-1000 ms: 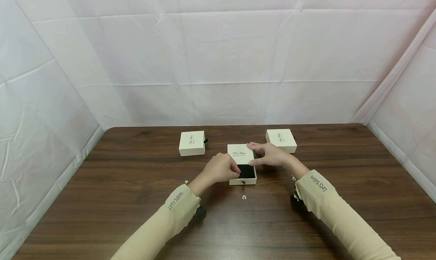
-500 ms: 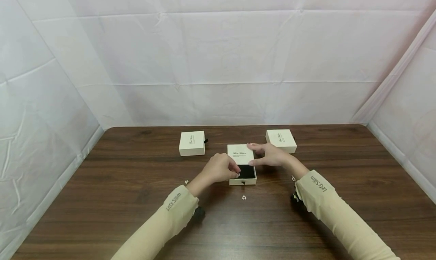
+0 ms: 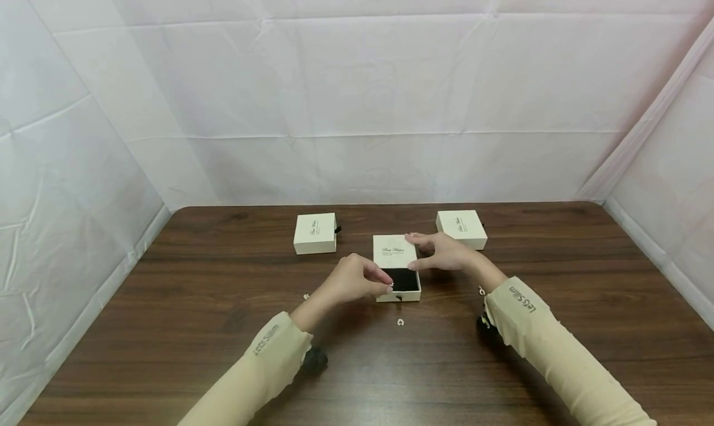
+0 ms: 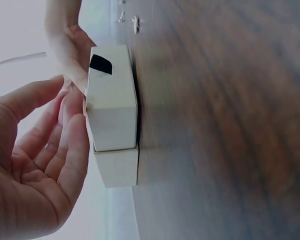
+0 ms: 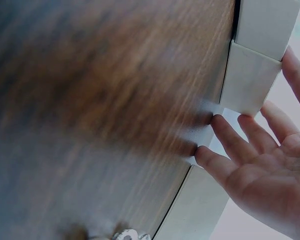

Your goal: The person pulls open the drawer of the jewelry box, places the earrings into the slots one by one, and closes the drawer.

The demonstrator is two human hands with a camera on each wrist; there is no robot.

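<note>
At 6 o'clock on the dark wooden table lies 1 small silver ring. Beyond it, the cream cardboard drawer box looks light and crushable; take its side walls. The left hand hovers loosely curled at 9 o'clock; the right hand steadies 3 o'clock with straight fingers.

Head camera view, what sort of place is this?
Probably a staged recording booth, not a shop: creased white sheets wall in a dark wooden table holding three cream cardboard jewellery boxes and small loose trinkets.
</note>
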